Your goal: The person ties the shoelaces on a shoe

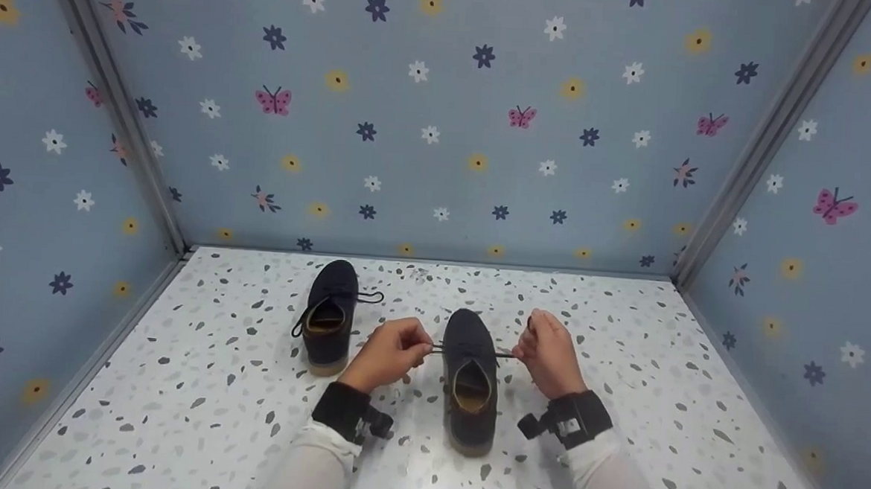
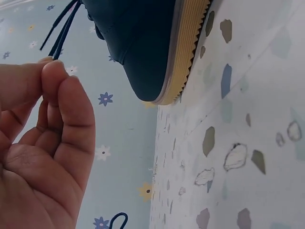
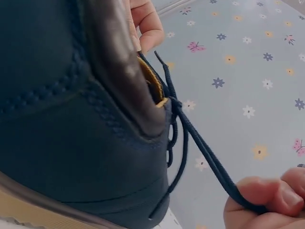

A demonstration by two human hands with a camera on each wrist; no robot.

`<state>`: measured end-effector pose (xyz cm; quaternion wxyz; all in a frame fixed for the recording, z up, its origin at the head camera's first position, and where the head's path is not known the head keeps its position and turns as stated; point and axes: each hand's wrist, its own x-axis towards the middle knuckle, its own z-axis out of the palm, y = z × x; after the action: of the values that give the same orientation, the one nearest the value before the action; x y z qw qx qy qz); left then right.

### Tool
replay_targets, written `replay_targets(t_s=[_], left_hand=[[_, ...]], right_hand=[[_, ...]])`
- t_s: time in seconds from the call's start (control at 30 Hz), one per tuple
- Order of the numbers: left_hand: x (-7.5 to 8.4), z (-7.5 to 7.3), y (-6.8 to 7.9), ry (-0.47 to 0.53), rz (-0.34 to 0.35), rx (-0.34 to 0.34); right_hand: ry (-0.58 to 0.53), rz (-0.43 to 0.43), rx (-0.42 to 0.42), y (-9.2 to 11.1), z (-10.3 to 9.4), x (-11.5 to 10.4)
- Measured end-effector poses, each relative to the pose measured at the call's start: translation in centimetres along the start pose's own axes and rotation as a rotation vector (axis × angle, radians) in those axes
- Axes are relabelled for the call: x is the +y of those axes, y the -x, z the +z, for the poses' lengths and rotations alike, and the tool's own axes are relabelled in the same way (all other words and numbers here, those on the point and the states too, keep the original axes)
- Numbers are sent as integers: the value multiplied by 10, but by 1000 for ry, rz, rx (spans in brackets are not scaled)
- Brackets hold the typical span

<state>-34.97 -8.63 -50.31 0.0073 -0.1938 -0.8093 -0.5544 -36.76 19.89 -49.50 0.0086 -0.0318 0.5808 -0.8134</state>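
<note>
A dark navy shoe [image 1: 470,328] with a pale sole stands upright on the floor between the two hands, toe pointing away. On its left side, the left hand [image 1: 394,350] pinches a shoelace loop [image 2: 62,36] between thumb and fingers. The right hand [image 1: 551,355] grips another dark lace [image 3: 209,157] on the opposite side. Both laces are stretched out sideways from a knot [image 3: 175,102] at the shoe's throat. Loose lace ends hang near the knot in the right wrist view. The inside of the shoe shows a yellowish lining.
A second navy shoe [image 1: 333,284], its laces lying loose to both sides, stands farther left. The speckled white floor [image 1: 197,381] meets a blue flowered back wall [image 1: 438,185] and two side walls. Black straps with small cameras circle both wrists.
</note>
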Motion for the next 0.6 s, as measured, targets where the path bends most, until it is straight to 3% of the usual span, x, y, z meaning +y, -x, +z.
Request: replay_targets(t_s=[0.13, 0.27, 0.43, 0.6], left_hand=[[5, -1, 0, -9, -27, 3], [12, -3, 2, -85, -29, 28], [25, -7, 6, -350, 72, 92], [35, -14, 11, -591, 168, 220]], right_hand=[[95, 9, 2, 1, -2, -5], [289, -17, 12, 2, -3, -11], [733, -98, -26, 5, -6, -21], [1108, -194, -42, 15, -10, -31]])
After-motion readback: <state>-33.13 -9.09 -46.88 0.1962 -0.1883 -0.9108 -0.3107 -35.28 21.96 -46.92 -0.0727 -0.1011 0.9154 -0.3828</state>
